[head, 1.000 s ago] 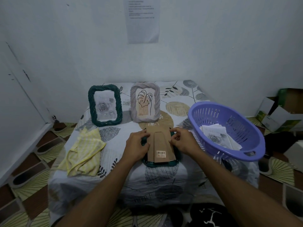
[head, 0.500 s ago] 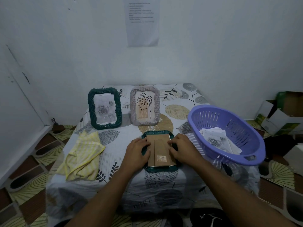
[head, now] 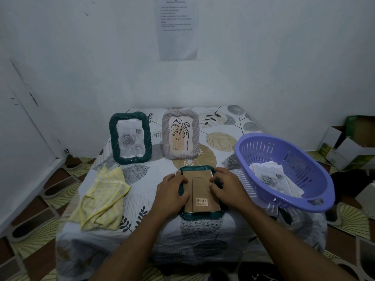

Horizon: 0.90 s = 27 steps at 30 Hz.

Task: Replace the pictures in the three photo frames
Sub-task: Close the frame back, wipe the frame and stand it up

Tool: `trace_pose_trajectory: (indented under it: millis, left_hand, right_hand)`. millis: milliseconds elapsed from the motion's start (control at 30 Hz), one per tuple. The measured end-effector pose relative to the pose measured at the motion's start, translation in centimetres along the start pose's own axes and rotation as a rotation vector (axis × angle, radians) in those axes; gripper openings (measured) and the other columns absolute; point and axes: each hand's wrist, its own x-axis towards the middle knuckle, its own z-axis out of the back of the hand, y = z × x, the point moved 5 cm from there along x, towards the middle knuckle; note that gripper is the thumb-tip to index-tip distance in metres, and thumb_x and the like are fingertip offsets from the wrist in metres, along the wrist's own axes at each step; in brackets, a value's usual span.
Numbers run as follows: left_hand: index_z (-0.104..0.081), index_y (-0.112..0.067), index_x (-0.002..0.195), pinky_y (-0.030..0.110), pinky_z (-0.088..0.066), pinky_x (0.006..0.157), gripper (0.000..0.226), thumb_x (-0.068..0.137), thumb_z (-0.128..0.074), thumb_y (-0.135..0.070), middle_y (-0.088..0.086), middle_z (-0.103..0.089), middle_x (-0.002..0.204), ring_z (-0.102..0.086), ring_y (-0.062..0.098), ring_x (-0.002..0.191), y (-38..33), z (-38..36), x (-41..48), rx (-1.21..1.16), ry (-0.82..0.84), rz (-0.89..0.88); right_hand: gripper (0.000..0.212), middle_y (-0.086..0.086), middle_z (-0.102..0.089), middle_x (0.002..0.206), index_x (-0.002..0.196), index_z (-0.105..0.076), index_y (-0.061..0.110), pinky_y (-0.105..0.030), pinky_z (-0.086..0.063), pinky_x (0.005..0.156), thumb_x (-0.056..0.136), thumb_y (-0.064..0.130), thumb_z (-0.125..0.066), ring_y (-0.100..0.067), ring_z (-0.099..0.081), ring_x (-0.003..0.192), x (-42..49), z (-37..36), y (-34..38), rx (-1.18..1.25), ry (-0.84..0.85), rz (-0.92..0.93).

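Face-down frame (head: 199,215): picture side hidden; side rims partly under left grip (head: 171,191), right grip (head: 228,187). Wall sheet (head: 177,37) print, barcode label (head: 202,201) digits too small. Boxes (head: 353,142) cut by right edge. Papers (head: 272,177) half behind basket (head: 246,169) wall.

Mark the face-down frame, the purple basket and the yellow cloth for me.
face-down frame (head: 200,186): head view, on its brown cardboard back.
purple basket (head: 263,153): head view, on the slotted inner wall at the far side.
yellow cloth (head: 103,196): head view, on the middle of the crumpled fabric.
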Motion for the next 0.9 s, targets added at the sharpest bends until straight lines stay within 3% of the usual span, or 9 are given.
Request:
trace_pose_trajectory:
  millis: [167,367,500,600,767,900]
  left_hand:
    - [-0.052,-0.029,0.114,0.036,-0.027,0.104,0.029,0.085,-0.055,-0.03,-0.002,-0.045,0.143,-0.031,0.018,0.131,0.2,-0.2,0.2,0.005,0.028,0.04]
    - [-0.046,-0.03,0.115,0.036,-0.026,0.1,0.03,0.086,-0.053,-0.029,0.003,-0.05,0.125,-0.03,0.021,0.13,0.2,-0.2,0.4,0.018,0.086,0.083]
    - [-0.043,-0.032,0.114,0.038,-0.025,0.099,0.029,0.086,-0.051,-0.031,0.003,-0.049,0.123,-0.029,0.02,0.129,0.2,-0.4,0.5,0.029,0.105,0.097]
    - [-0.041,-0.034,0.113,0.038,-0.026,0.097,0.028,0.086,-0.05,-0.032,0.002,-0.051,0.122,-0.03,0.02,0.128,0.3,-0.5,0.5,0.044,0.095,0.095]
    - [-0.045,-0.029,0.119,0.037,-0.03,0.099,0.034,0.085,-0.053,-0.033,0.0,-0.052,0.123,-0.034,0.019,0.125,0.4,-0.3,0.3,0.002,0.038,0.074]
    - [-0.053,-0.023,0.117,0.037,-0.042,0.094,0.04,0.079,-0.058,-0.032,-0.001,-0.057,0.117,-0.045,0.019,0.113,0.7,0.1,0.5,-0.104,-0.007,0.06]
  right_hand:
    - [0.01,-0.005,-0.051,0.143,0.096,-0.062,0.016,-0.035,-0.043,0.093,0.089,0.023,-0.06,-0.027,-0.051,0.12,-0.1,-0.6,-0.1,-0.015,-0.014,-0.005]
    - [0.011,-0.001,-0.048,0.147,0.098,-0.063,0.013,-0.036,-0.039,0.098,0.091,0.02,-0.059,-0.028,-0.045,0.127,0.1,-0.8,-0.7,0.031,-0.014,-0.029]
    - [0.009,0.002,-0.049,0.145,0.1,-0.06,0.018,-0.041,-0.041,0.101,0.092,0.022,-0.058,-0.028,-0.043,0.129,0.2,-1.1,-1.0,0.049,0.015,-0.03]
    - [0.024,0.0,-0.056,0.135,0.115,-0.057,0.016,-0.033,-0.04,0.092,0.093,0.024,-0.054,-0.022,-0.045,0.12,0.1,-1.2,-1.0,0.028,0.022,-0.029]
    - [0.012,-0.003,-0.057,0.128,0.1,-0.058,0.018,-0.029,-0.044,0.087,0.088,0.016,-0.061,-0.02,-0.054,0.109,0.0,-0.5,-0.5,0.091,-0.056,-0.011]
    - [0.023,0.0,-0.058,0.114,0.108,-0.062,0.017,-0.028,-0.048,0.082,0.085,0.013,-0.066,-0.016,-0.056,0.095,0.0,-0.1,-0.6,0.089,-0.109,-0.053]
